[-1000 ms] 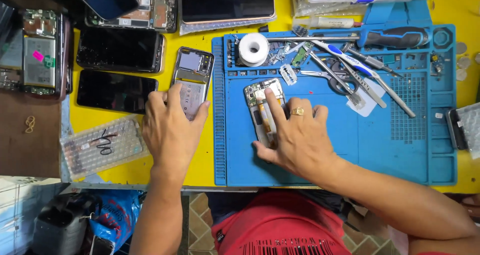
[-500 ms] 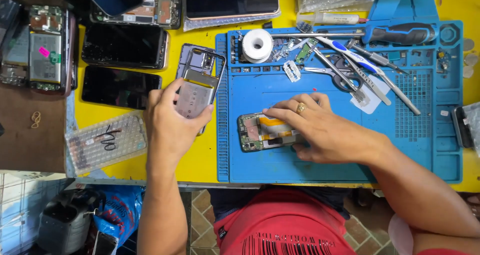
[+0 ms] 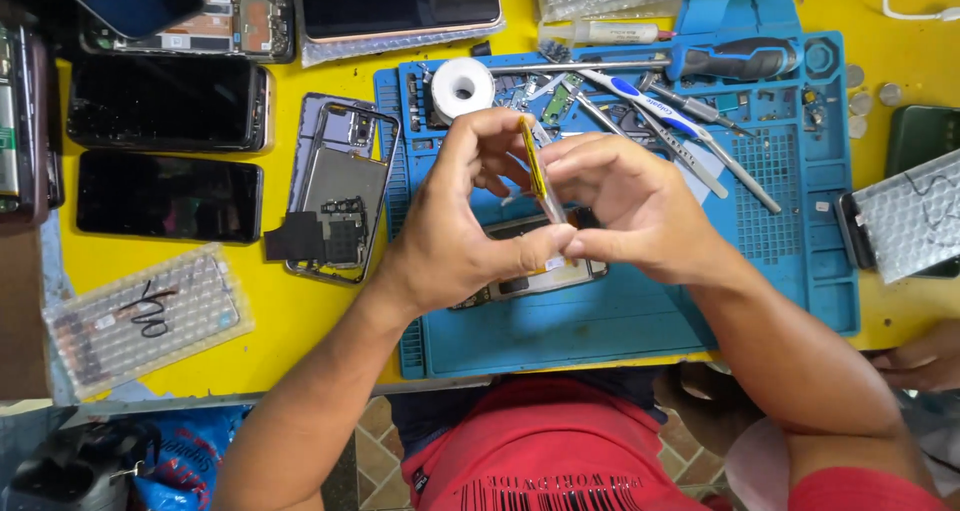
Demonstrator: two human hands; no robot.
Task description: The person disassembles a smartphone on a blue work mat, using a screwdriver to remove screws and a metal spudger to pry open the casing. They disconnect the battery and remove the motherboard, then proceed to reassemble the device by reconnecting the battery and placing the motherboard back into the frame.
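Hands together: left hand (image 3: 450, 231) and right hand (image 3: 630, 211) both pinch a thin yellow strip (image 3: 537, 176) edge-up above the opened phone (image 3: 530, 271) on the blue mat (image 3: 640, 311). Likely handling a part lifted from the phone; next calls for a steady, unbent grip.

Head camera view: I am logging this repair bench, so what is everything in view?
thin yellow-edged flat part: one, held edge-on between both hands.
opened phone body: one, dark, on mat beneath hands.
blue silicone work mat: one, on the yellow table.
grey phone back frame: one, left of mat.
black phone screens: two, far left.
white tape roll: one, mat's top left.
blue-handled screwdriver: one, mat's top.
left hand: one, pinching part.
right hand: one, pinching part.
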